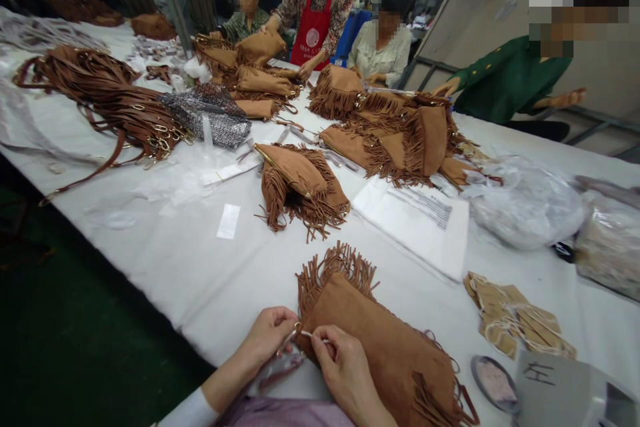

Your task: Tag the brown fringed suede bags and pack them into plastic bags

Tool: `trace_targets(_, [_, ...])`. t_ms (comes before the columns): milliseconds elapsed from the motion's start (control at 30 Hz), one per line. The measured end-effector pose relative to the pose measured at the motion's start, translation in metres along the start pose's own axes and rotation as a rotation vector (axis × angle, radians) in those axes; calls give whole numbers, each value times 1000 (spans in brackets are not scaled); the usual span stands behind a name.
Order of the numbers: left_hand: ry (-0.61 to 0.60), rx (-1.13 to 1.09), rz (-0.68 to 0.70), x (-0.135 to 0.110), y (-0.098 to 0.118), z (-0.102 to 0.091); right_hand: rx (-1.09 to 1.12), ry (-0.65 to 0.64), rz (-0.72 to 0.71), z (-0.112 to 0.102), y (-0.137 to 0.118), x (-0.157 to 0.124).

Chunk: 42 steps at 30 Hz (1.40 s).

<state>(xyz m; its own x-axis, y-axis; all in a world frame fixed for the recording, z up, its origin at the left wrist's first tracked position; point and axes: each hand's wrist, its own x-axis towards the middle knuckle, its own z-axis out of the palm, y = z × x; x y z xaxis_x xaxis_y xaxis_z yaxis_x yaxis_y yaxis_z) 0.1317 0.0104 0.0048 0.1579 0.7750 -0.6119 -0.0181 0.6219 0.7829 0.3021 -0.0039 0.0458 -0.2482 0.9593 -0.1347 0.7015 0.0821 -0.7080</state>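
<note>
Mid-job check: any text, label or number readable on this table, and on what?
Nothing reads clearly enough to quote.
Handwritten dark mark on the grey card: not legible.
Printed lines on the white sheet: too small.
Round white emblem on the red apron: blurred.
The brown tags: nothing legible.
The fringed bag pinched by left hand and right hand: no text.
</note>
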Motion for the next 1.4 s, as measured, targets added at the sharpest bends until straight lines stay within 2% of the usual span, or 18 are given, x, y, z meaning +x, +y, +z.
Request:
trace_targets(400, [-32, -97, -24, 0, -1, -6, -123, -14, -13, 15, 0, 6])
trace_targets(600, [-86, 96, 12, 3, 1, -8, -185, -36, -40, 18, -1, 11])
trace_targets(700, [-75, 144, 20, 6, -2, -8, -185, -48, -53, 19, -1, 11])
trace_targets(867, [19, 221, 196, 8, 4, -13, -77, -81, -57, 6, -3, 11])
trace_targets(1033, [138, 276, 433, 11, 29, -20, -47, -108, -91, -17, -12, 22])
trace_targets(1133, [126, 217, 506, 11, 48, -18, 9, -100, -102, -22, -19, 35])
trace_targets(1233, [90, 178, 540, 9, 63, -14, 69, -111, -79, -19, -25, 47])
trace_targets(1400, [50, 120, 570, 12, 70, -10, 173, -112, -9, -7, -24, 54])
